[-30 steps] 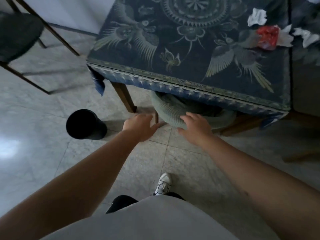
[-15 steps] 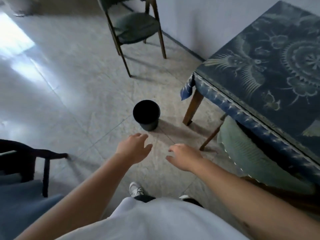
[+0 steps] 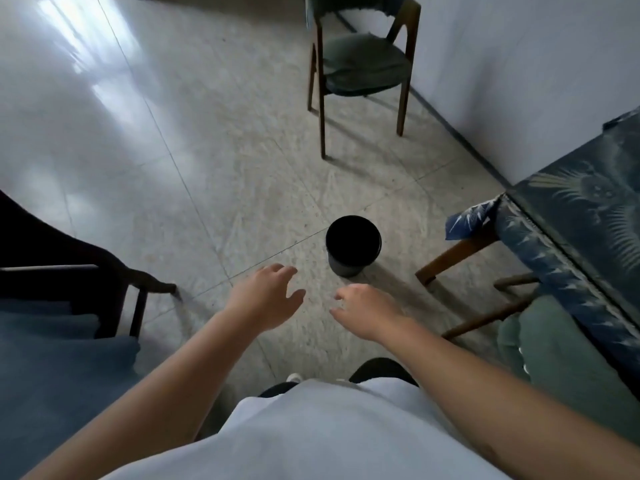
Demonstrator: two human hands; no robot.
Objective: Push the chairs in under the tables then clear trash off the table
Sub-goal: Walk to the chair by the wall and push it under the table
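Both hands hover above the floor, holding nothing: the left hand [image 3: 265,297] with fingers loosely spread, the right hand [image 3: 367,308] relaxed and slightly curled. One green-cushioned chair [image 3: 568,355] sits tucked under the blue-clothed table [image 3: 588,216]; another chair [image 3: 360,64] stands well apart by the wall. Stepping toward it risks kicking over the black bin [image 3: 353,245], just ahead of the hands.

Both bare forearms extended forward and down, roughly parallel. Left hand [image 3: 265,299] palm down, fingers loosely spread, thumb out to the side, holding nothing. Right hand [image 3: 367,311] palm down, fingers loosely curled, holding nothing. Hands near each other, not touching.
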